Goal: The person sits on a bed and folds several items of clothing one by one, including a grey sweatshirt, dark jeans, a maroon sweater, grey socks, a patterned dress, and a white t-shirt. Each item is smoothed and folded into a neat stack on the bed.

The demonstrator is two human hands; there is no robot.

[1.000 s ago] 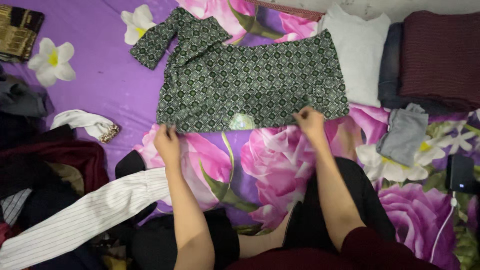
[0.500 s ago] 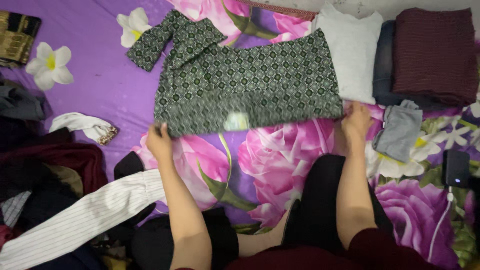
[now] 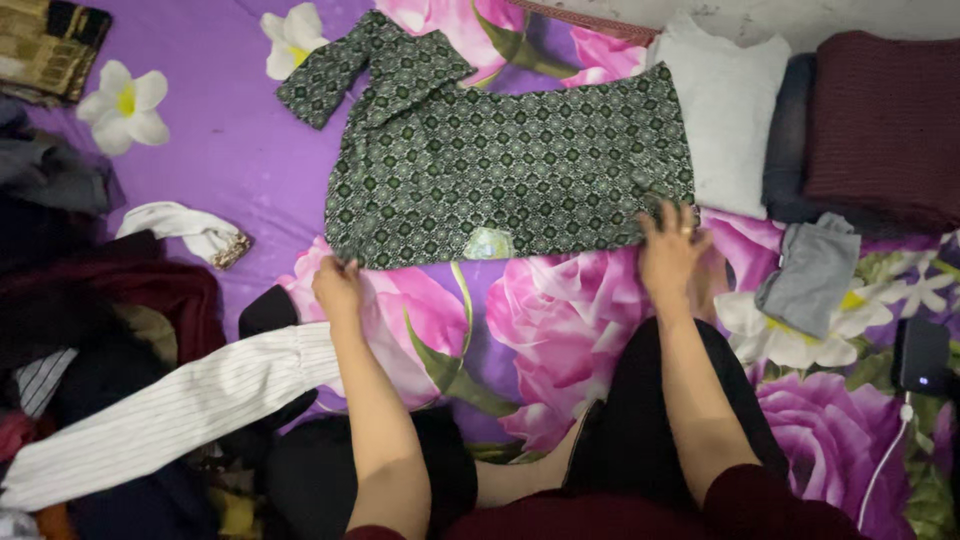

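Head view: the green patterned garment (image 3: 510,170) lies flat on the floral bedsheet (image 3: 200,170). My left hand (image 3: 338,283) pinches its near-left hem corner; my right hand (image 3: 670,250) rests open, flat on the near-right hem. I judge the fabric soft, light, limp; grip at hem corners.

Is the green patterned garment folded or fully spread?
Folded: the green patterned garment lies as a compact rectangle, one sleeve sticking out.

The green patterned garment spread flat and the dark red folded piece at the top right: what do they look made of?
The green patterned garment looks like a thin, matte woven cloth, perhaps printed cotton: it lies flat with soft creases and a small repeating print. The dark red folded piece looks like a thicker ribbed knit, possibly wool or acrylic, judging by its fine parallel ridges.
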